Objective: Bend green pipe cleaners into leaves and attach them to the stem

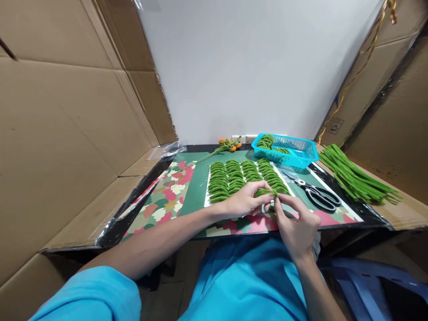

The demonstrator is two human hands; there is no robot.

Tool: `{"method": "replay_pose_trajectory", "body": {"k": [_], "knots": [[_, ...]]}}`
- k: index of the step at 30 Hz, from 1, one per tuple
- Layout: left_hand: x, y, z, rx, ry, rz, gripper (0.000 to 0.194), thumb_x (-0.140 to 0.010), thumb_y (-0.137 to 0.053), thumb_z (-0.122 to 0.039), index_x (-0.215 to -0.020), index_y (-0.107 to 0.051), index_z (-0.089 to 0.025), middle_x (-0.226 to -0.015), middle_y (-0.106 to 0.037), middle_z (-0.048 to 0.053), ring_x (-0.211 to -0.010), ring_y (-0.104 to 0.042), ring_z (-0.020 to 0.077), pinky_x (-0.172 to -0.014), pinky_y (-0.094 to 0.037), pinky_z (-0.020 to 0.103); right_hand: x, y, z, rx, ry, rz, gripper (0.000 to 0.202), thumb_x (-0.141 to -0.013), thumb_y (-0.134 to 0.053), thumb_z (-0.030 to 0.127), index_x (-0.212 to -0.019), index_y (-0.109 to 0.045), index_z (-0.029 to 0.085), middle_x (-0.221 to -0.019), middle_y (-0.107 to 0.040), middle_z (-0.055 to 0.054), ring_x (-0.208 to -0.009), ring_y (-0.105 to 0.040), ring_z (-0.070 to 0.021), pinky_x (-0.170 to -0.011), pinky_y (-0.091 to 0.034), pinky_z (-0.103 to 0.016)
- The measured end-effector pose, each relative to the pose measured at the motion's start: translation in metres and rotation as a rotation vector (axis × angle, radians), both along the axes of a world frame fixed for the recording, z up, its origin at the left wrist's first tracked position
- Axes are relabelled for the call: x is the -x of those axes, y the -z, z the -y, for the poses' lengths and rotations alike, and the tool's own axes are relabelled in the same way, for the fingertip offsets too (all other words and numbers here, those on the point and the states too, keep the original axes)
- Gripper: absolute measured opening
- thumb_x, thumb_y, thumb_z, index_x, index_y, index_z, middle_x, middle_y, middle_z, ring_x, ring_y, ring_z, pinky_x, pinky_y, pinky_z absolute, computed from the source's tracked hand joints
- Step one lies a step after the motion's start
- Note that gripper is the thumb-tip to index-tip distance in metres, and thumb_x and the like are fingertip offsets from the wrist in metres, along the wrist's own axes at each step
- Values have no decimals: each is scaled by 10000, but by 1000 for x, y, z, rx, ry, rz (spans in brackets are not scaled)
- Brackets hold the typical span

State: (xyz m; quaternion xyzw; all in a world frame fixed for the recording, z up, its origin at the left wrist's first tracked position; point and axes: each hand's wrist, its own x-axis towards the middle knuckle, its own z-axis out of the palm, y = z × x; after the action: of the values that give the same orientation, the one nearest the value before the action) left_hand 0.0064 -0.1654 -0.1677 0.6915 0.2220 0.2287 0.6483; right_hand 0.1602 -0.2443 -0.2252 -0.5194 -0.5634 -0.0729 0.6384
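My left hand point(245, 200) and my right hand point(296, 225) meet over the near edge of the table, both pinching one green fuzzy pipe-cleaner piece point(266, 192) that is bent into a loop. Just behind my hands lie several rows of finished green bent pieces point(240, 174) on a white sheet point(206, 200). The fingers of both hands are closed on the green piece.
Black-handled scissors point(316, 192) lie right of the rows. A blue plastic basket point(294, 154) at the back holds more green pieces. A bundle of straight green pipe cleaners point(354, 176) lies far right. An orange-and-green flower sprig point(227, 145) rests at the back. Cardboard walls enclose both sides.
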Motion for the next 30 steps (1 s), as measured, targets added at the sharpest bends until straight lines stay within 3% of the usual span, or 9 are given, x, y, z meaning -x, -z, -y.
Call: {"method": "replay_pose_trajectory", "body": {"k": [9, 17, 24, 30], "knots": [[1, -2, 2, -78, -88, 52, 348, -964, -711, -502, -1023, -555, -196, -683, -603, -53, -435, -421, 58, -405, -310, 181, 5, 2, 0, -46, -7, 70, 97, -970, -730, 215, -1018, -790, 157, -897, -832, -80, -753, -806, -223, -766, -638, -312], [1, -2, 5, -174, -131, 19, 344, -989, -671, -507, -1079, -549, -198, -692, -600, -52, -441, -434, 60, -407, -324, 174, 3, -1, 1, -98, -111, 130, 138, -965, -693, 140, -1057, -791, 174, -970, -805, -96, -863, -785, -235, -831, -642, -367], [3, -11, 0, 60, -51, 55, 453, -860, -812, -544, -960, -572, -172, -634, -580, -53, -400, -414, 53, -371, -259, 176, -5, -6, 3, 47, -179, -97, 137, -986, -718, 236, -1101, -788, 209, -1017, -792, -68, -853, -760, -216, -793, -627, -358], [7, -17, 3, 164, 54, 65, 444, -836, -845, -514, -947, -585, -172, -620, -500, -84, -422, -349, 38, -388, -242, 174, -1, -3, 4, -130, -160, -183, 148, -945, -770, 196, -1088, -774, 232, -1035, -768, -53, -925, -748, -218, -744, -633, -340]]}}
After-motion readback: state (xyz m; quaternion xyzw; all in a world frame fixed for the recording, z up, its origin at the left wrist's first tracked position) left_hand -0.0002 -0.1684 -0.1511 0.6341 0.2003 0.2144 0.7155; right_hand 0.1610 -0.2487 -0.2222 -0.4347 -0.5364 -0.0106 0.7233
